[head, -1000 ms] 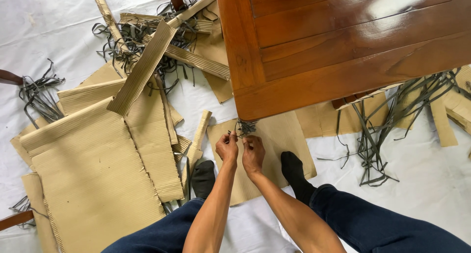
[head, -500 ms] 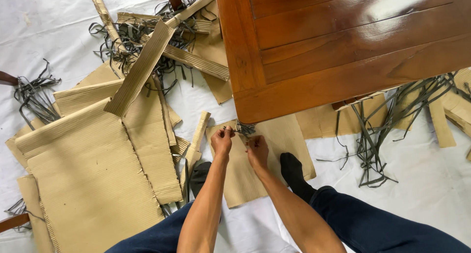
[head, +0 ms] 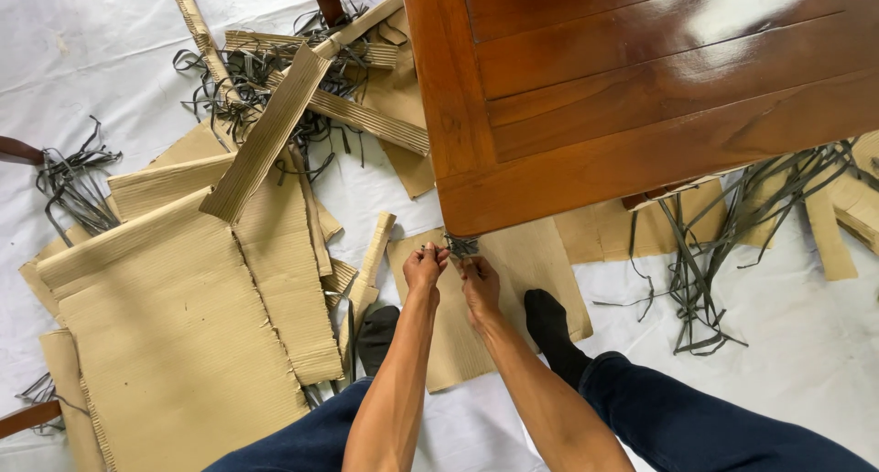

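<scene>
Both your hands are at the near corner of the wooden table (head: 641, 97), just under its edge. Left hand (head: 425, 267) has fingers curled together, pinched on the end of a dark grey plastic strap (head: 461, 245). Right hand (head: 480, 284) is just beside it, fingertips closed on the same strap bundle from the other side. The strap sits right against the table corner, above the cardboard sheet (head: 513, 289) your socked feet rest on; can't tell whether it wraps the leg under the top, that part is hidden.

Risks as I read them:
- The strap is thin and stiff-looking. If you pull hard and it lets go, your knuckles go into the table edge directly above them.
- Strap edges can cut bare fingers if it slides through a pinch grip.
- Both hands are tight together, so one slipping likely knocks the other off.
- Footing: you're in socks on loose cardboard over a white floor sheet (head: 92, 60). A jerk backward could slide the sheet out.
- Loose strap offcuts (head: 723, 243) right of the table corner and the corrugated cardboard pile (head: 183, 325) to its left are trip and snag hazards if you shift.
</scene>
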